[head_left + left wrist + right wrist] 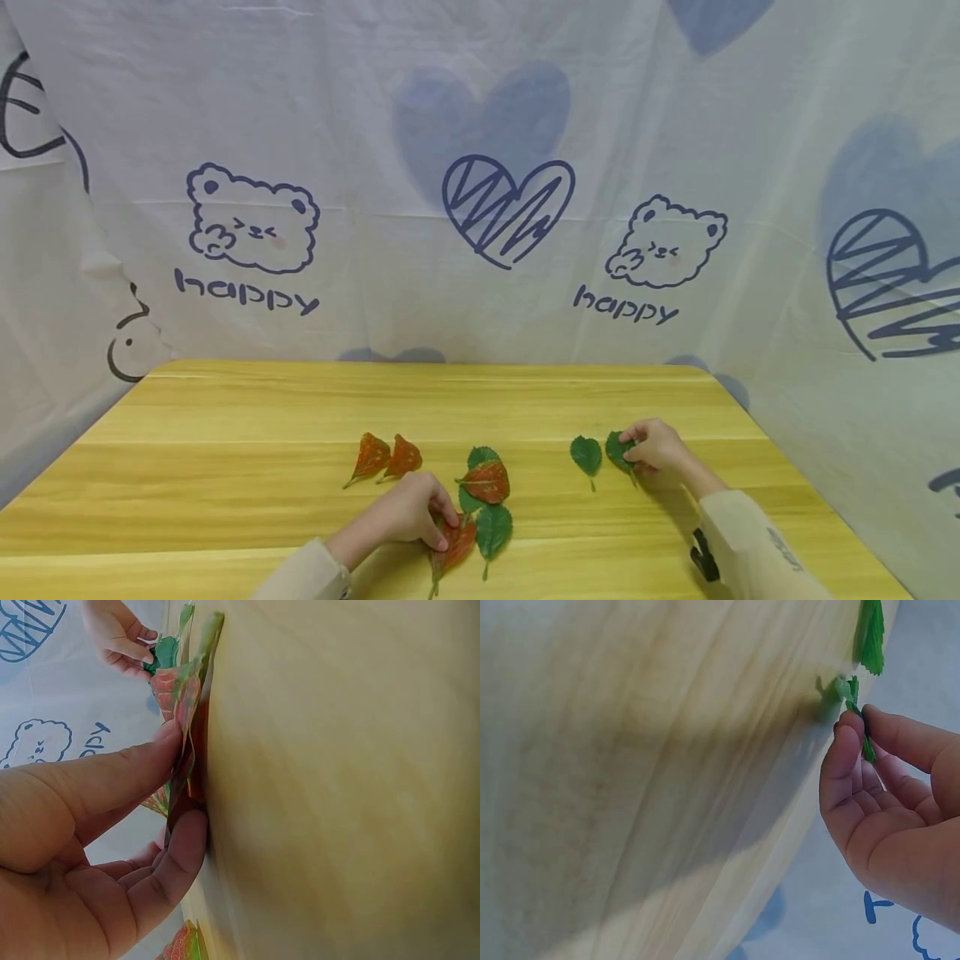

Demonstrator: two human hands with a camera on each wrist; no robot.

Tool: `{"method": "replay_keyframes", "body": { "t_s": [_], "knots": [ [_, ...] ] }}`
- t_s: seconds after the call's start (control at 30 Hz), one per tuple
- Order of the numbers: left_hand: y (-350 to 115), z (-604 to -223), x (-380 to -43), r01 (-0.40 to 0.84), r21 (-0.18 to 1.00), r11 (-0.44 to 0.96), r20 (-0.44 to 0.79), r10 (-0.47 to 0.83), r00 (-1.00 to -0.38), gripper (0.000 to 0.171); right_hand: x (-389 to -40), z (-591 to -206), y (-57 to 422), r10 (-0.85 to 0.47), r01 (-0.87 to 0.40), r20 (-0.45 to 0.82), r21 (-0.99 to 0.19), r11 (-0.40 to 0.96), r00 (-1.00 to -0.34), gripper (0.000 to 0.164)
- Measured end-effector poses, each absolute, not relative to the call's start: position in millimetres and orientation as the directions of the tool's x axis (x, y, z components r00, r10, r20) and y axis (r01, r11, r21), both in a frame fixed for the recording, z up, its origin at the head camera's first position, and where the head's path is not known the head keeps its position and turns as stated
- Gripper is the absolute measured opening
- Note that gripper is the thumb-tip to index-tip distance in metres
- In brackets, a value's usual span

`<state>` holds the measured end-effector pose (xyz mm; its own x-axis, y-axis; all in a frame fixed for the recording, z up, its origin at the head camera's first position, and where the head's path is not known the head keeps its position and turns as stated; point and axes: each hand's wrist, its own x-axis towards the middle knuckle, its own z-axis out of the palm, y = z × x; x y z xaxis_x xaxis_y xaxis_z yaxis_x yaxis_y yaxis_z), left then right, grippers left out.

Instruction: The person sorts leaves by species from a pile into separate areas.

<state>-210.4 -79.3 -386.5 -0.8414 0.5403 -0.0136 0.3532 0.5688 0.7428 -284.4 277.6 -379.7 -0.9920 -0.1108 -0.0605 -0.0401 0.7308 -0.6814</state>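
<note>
In the head view my left hand pinches a red leaf at the front of a small pile. The left wrist view shows that leaf between thumb and fingertips, close over the wood. Over on the right, my right hand pinches a green leaf by its edge. Thumb and forefinger meet on this leaf in the right wrist view. Another green leaf lies just left of it, stem toward me.
The pile between my hands has a red leaf over green ones, with a green leaf in front. Two red leaves, one of them the left leaf, lie farther left. A printed curtain hangs behind the wooden table.
</note>
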Motion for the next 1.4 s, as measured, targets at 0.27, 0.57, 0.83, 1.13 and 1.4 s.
{"method": "replay_keyframes", "body": {
  "t_s": [0.27, 0.57, 0.83, 1.13, 1.4],
  "knots": [
    [-79, -386, -209, 0.341, 0.747, 0.571, -0.025, 0.536, -0.844, 0.019, -285, -381, 275, -0.101, -0.022, -0.075, -0.684, 0.729, -0.992, 0.020],
    [-79, -385, -209, 0.360, 0.742, 0.565, -0.007, 0.544, -0.839, 0.020, -280, -379, 276, -0.056, 0.008, -0.073, -0.673, 0.740, -0.996, 0.019],
    [-78, -384, -208, 0.356, 0.737, 0.574, -0.013, 0.539, -0.842, 0.020, -273, -372, 275, -0.049, -0.036, -0.004, -0.615, 0.788, -0.999, 0.014],
    [-78, -384, -209, 0.373, 0.731, 0.571, 0.000, 0.546, -0.837, 0.020, -268, -364, 266, -0.099, -0.162, 0.143, -0.538, 0.827, -0.985, 0.011],
    [-78, -384, -209, 0.367, 0.735, 0.570, -0.004, 0.545, -0.839, 0.019, -262, -364, 252, -0.141, -0.230, 0.194, -0.591, 0.773, -0.971, 0.004]
  ]
}}
